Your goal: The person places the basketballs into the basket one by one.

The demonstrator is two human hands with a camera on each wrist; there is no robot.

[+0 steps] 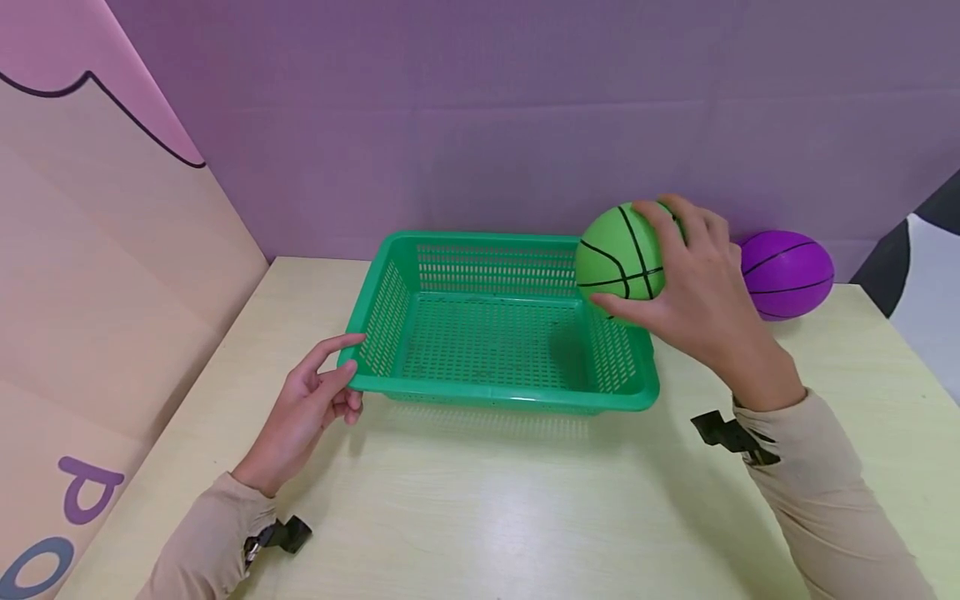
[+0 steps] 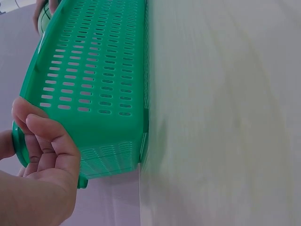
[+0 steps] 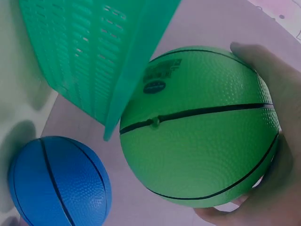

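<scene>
A green plastic basket [image 1: 495, 388] with slotted sides stands on the table, its inside showing nothing in it. At its left front corner my left hand [image 1: 307, 404] holds the rim, with fingers curled under it in the left wrist view [image 2: 49, 146]. My right hand [image 1: 701, 292] grips a green toy basketball [image 1: 618, 254] with black lines, fingers over the top and thumb at the near side. The ball is at the basket's right end, above the rim; the right wrist view shows the ball [image 3: 202, 136] beside the basket wall [image 3: 80, 52].
A purple ball [image 1: 787, 275] with black lines rests on the table right of the basket, against the back; a ball [image 3: 61, 181] there looks blue in the right wrist view. A purple wall covering [image 1: 480, 150] rises behind the light wooden table [image 1: 450, 508]. A printed panel [image 1: 97, 275] stands left.
</scene>
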